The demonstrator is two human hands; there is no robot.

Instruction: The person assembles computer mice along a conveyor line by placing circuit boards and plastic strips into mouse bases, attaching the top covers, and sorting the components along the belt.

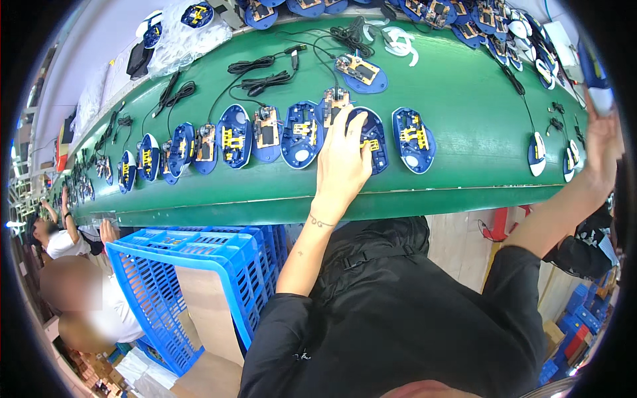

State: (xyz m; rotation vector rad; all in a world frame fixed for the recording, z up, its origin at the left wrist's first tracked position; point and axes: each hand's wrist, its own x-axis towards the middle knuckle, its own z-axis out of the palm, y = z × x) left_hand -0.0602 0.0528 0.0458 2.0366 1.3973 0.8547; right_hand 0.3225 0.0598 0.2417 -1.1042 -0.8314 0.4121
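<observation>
A: What's the left hand (342,152) doing?

B: It's palm down over a blue shell (379,149), fingers bent and slightly apart. Their tips are on or just above the shell and the board (335,99) beyond them. I can't tell if they pinch anything.

A: And the right hand (602,136)?

B: Raised, far out to the right. A blue-and-white piece (602,99) is at its fingers, but the view's rim is too blurred to show the grip.

A: So what worries you?

B: The crowding, first. The board sits right by the left fingertips, so a careless curl could scrape it or shove it askew.

A: And the neighbour (302,136) just left of that hand?

B: Easily nudged, I'd say, if the wrist swings that way. Its yellow parts might jump out if they're only loosely seated.

A: The cables (265,83)?

B: They're beyond the left hand and to its left. A finger hooking one could tug a board along.

A: Anything with the right?

B: Working so far apart, the hands can't easily be watched together. If the grip there is weak, the piece could drop onto the bench (478,152) or past its near edge.
</observation>
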